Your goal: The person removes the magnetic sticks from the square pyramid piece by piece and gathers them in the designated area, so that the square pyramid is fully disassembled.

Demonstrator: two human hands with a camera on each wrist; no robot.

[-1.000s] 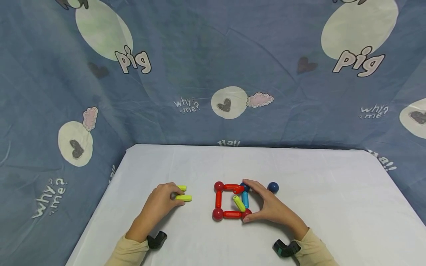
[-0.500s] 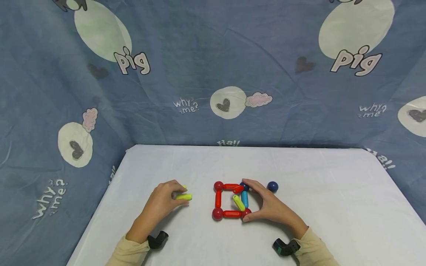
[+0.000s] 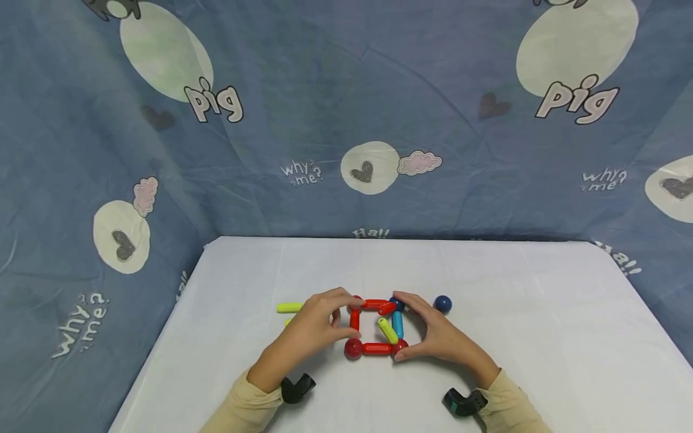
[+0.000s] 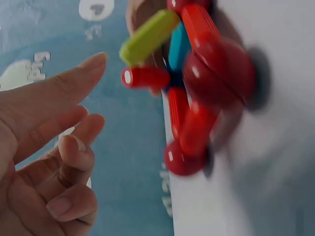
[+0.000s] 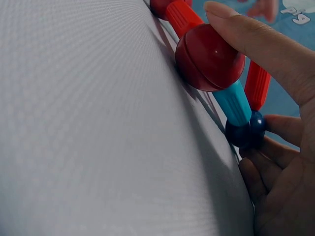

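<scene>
A square frame of magnetic building sticks and balls lies on the table, with red sticks [image 3: 377, 349], a light blue stick [image 3: 398, 325], red balls [image 3: 354, 349] and a blue ball at the far right corner. A yellow-green stick [image 4: 150, 37] and a short red stick [image 4: 145, 77] rise from the right corners. My right hand [image 3: 446, 337] grips the right side, its thumb on the near red ball [image 5: 210, 56], fingers against the blue ball [image 5: 238, 135]. My left hand [image 3: 308, 325] hovers by the left side, thumb and forefinger apart, holding nothing.
Two loose yellow-green sticks [image 3: 289, 307] lie left of the frame, one mostly hidden behind my left hand. A loose blue ball [image 3: 443, 304] sits beyond my right hand. The white table [image 3: 514, 276] ends at a blue patterned cloth [image 3: 303, 120].
My left hand has let go of the yellow-green sticks and moved right to the frame's left side. The right hand keeps its grip in the same place.
</scene>
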